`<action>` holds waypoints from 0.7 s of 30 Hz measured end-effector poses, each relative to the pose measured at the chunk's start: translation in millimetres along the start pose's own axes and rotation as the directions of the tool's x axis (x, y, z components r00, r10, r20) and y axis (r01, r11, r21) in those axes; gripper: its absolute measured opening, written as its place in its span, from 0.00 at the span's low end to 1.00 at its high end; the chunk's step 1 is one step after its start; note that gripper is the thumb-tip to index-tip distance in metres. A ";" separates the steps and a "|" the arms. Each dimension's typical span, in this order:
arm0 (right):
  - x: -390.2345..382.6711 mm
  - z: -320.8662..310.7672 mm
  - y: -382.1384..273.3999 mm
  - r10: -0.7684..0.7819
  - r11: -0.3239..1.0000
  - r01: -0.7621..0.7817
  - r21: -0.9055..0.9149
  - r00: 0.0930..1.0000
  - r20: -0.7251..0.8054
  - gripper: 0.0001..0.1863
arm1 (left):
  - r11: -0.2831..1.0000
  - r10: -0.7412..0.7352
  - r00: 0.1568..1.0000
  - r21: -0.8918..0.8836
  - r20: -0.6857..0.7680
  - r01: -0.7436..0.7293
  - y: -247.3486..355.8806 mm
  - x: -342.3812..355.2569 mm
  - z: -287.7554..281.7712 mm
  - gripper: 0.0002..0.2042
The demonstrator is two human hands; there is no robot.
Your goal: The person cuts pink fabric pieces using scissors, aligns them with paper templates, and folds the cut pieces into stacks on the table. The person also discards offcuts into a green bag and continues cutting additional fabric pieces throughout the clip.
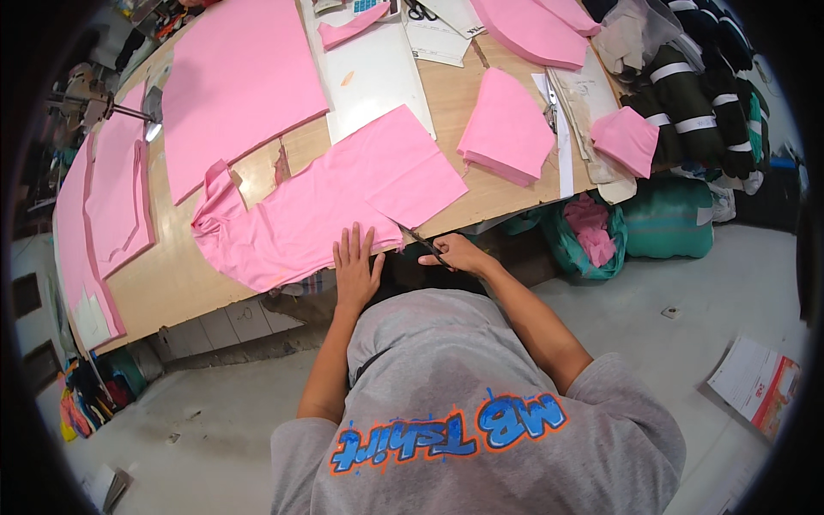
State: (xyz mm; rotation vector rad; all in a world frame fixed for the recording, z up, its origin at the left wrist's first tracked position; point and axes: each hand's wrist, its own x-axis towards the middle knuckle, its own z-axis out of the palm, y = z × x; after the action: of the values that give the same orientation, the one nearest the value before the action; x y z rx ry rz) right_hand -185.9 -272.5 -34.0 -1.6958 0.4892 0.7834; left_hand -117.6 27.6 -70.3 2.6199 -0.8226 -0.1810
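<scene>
Okay, picture my view as a clock face. My left hand (356, 270) sits just off centre towards 9 o'clock, wide open, palm down, fingers spread and pointing to 12. It's pressing on the near edge of a pink cloth (335, 193), not gripping anything. My right hand (463, 253), just off centre towards 3, is curled round the handles of dark scissors (436, 251). The blades point towards 10 and meet the cloth's near edge; can't really tell how far apart they are.

The cloth itself lies on the wooden table (180, 249), stretching from the middle out towards 10, smooth at its 12 o'clock end and bunched up at 9. A stack of pink pieces (508, 129) sits at 1 o'clock and a bigger pink stack (245, 86) between 10 and 11.

Writing-wise, the loudest is on my grey T-shirt (412, 343) at 6: chunky blue lettering (455, 432) edged in orange, upside down from up here. Just before 4, a white sheet (745, 371) with a red band carries small print. Up at 12, white papers (435, 47) show some bold black characters. Around 1:30, a pale sheet (592, 81) has faint marks, too tiny to make out.
</scene>
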 end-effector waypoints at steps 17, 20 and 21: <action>4.0 1.3 5.4 -0.008 0.998 0.009 -0.057 0.999 0.032 0.30 | 1.000 -0.006 1.000 0.004 0.007 0.006 25.4 -1.9 1.9 0.32; 3.6 5.2 -2.9 -0.005 0.999 0.006 -0.034 0.999 0.032 0.30 | 1.000 -0.002 1.000 0.011 0.004 0.002 21.5 -3.1 2.7 0.33; 3.9 5.9 -7.2 -0.020 1.000 0.020 -0.013 0.999 0.038 0.30 | 1.000 0.002 1.000 0.002 -0.004 -0.002 21.3 -3.6 3.2 0.33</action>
State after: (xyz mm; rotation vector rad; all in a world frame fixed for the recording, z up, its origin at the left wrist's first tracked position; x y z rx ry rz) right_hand -179.7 -264.6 -32.6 -1.6923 0.4413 0.8047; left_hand -132.4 12.6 -64.7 2.6202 -0.8244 -0.1750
